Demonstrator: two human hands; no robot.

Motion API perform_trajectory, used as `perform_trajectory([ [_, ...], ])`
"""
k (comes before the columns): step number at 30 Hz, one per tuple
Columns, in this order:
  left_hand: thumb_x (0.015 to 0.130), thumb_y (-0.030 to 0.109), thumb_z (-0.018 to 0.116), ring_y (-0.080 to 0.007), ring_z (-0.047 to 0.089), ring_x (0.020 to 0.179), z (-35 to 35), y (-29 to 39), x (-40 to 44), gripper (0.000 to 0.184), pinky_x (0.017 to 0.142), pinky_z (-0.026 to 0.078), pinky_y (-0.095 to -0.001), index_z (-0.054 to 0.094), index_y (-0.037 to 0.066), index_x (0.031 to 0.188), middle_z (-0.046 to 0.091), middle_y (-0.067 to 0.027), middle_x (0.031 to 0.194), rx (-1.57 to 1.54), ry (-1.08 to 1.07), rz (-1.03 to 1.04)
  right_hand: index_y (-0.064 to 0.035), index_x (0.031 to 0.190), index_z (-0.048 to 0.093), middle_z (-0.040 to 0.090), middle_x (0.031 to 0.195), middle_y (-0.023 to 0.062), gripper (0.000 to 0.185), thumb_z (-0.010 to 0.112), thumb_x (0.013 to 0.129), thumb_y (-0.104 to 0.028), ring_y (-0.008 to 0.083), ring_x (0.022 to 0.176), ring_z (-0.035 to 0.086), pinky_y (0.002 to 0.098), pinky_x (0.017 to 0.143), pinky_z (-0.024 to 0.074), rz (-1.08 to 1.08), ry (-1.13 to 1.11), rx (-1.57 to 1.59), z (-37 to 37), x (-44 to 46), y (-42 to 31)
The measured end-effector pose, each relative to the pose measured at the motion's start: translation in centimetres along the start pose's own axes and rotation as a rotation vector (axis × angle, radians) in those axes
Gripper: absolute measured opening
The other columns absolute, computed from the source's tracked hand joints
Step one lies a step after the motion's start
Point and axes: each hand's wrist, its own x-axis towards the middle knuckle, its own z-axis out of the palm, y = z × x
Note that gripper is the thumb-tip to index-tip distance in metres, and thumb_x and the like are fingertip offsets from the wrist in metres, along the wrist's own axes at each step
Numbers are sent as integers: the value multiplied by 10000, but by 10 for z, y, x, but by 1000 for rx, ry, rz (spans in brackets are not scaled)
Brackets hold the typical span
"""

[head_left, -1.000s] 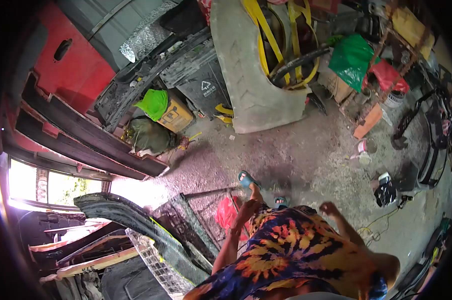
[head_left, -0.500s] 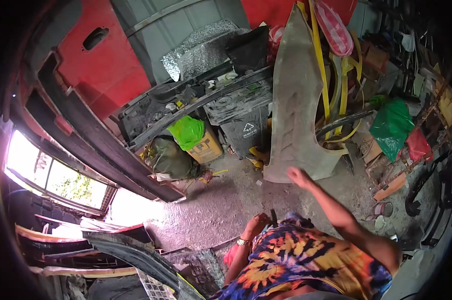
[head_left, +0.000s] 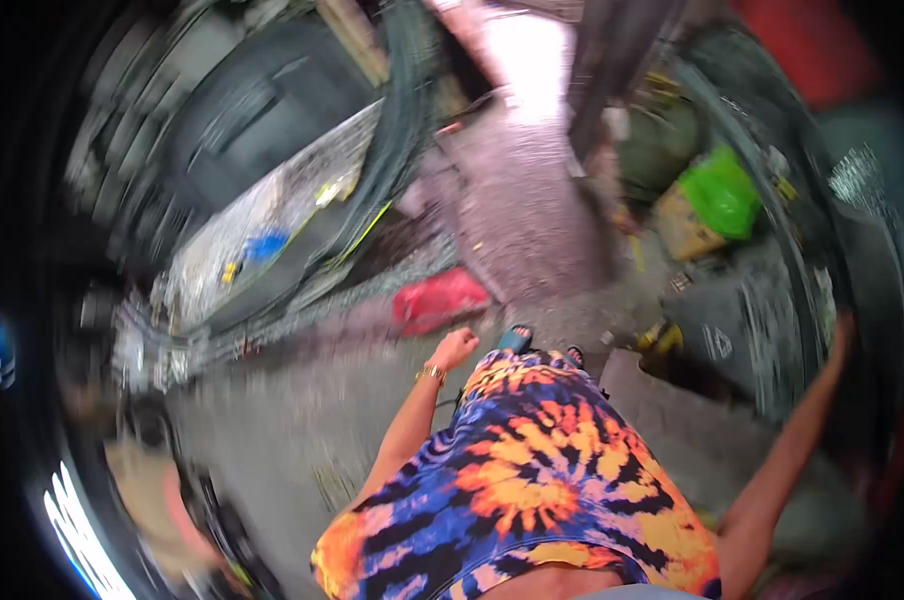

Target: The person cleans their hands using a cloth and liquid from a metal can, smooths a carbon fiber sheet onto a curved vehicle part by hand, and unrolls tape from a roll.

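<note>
My left hand point(head_left: 456, 347) hangs in front of my left hip, wristwatch on the wrist, fingers curled closed; anything inside them is hidden. Just beyond it lies a red bag-like item point(head_left: 440, 300) on the floor. My right arm reaches out to the right, and its hand point(head_left: 844, 340) is smeared by motion, near the dark bin and the long black strip; whether it touches either I cannot tell. A grey car fender point(head_left: 662, 410) leans on my right, partly behind my arm and shirt.
A carton point(head_left: 684, 222) with a bright green bag point(head_left: 722, 193) stands ahead to the right, beside a dark bin point(head_left: 717, 330). Curved black bumper pieces point(head_left: 412, 120) and a blurred sheet-covered pile point(head_left: 272, 215) fill the left. A floor passage point(head_left: 532, 220) runs toward the bright opening.
My view has swung left, so the fender, carton and bin now sit further right. My right hand has gone from in front of the fender to the far right edge of view.
</note>
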Motion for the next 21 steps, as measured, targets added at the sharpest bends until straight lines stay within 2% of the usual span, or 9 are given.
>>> perform_trajectory([
  [1, 874, 341, 587, -360, 657, 920, -26, -38, -37, 346, 788, 517, -436, 660, 17, 972, 688, -204, 939, -32, 72, -91, -38, 1090, 649, 655, 980, 102, 267, 466, 981, -199, 219, 861, 613, 352, 792, 497, 43, -21, -46, 12, -15, -14],
  [3, 876, 336, 603, -306, 685, 811, -50, -108, -57, 344, 712, 534, -401, 659, 5, 952, 703, -170, 868, -159, 229, -274, -35, 1095, 649, 656, 994, 109, 282, 468, 980, -219, 231, 871, 616, 358, 794, 498, 128, -40, -123, 30, -25, -20],
  [5, 882, 320, 618, -218, 673, 675, -60, -160, -103, 317, 602, 532, -375, 663, 8, 918, 693, -116, 764, -489, 208, -532, -32, 1099, 648, 656, 1009, 115, 298, 470, 978, -239, 243, 880, 619, 364, 795, 499, 168, -49, -162, 43, -21, -36],
  [6, 890, 310, 627, -152, 621, 579, 67, -103, -122, 289, 515, 503, -354, 663, 24, 882, 663, -76, 692, -473, 236, -586, -30, 1102, 648, 657, 1016, 118, 307, 472, 978, -249, 249, 885, 621, 367, 795, 500, 259, -97, -129, 66, -21, 105],
  [9, 907, 332, 614, -169, 595, 523, 134, -119, -172, 304, 452, 461, -330, 648, 33, 861, 630, -76, 620, -508, 95, -678, -26, 1108, 647, 658, 1037, 128, 333, 475, 975, -278, 267, 900, 626, 376, 797, 502, 308, -97, -161, 72, -12, 135],
  [11, 914, 333, 608, -167, 596, 526, 149, -108, -193, 287, 457, 461, -330, 650, 50, 884, 636, -77, 647, -713, 87, -927, -23, 1113, 647, 659, 1051, 134, 352, 477, 974, -298, 279, 910, 629, 382, 798, 503, 324, -85, -183, 76, -4, 147],
  [15, 919, 331, 604, -169, 620, 569, 141, -100, -197, 270, 476, 477, -321, 645, 64, 928, 656, -76, 720, -822, 62, -929, -16, 1122, 646, 660, 1080, 147, 391, 482, 971, -337, 302, 929, 636, 394, 800, 505, 344, -64, -229, 70, 10, 155],
  [17, 918, 336, 606, -171, 648, 634, 126, -101, -179, 270, 505, 495, -316, 634, 70, 962, 667, -68, 783, -551, 66, -763, -13, 1127, 645, 661, 1094, 153, 411, 484, 970, -357, 314, 939, 640, 400, 802, 506, 350, -45, -245, 65, 19, 158],
  [21, 912, 337, 614, -149, 637, 668, 80, -78, -139, 307, 543, 495, -302, 633, 42, 997, 668, -54, 799, -553, 179, -665, -7, 1136, 644, 663, 1123, 166, 452, 489, 967, -396, 338, 959, 646, 412, 804, 509, 335, -6, -283, 54, 40, 166],
])
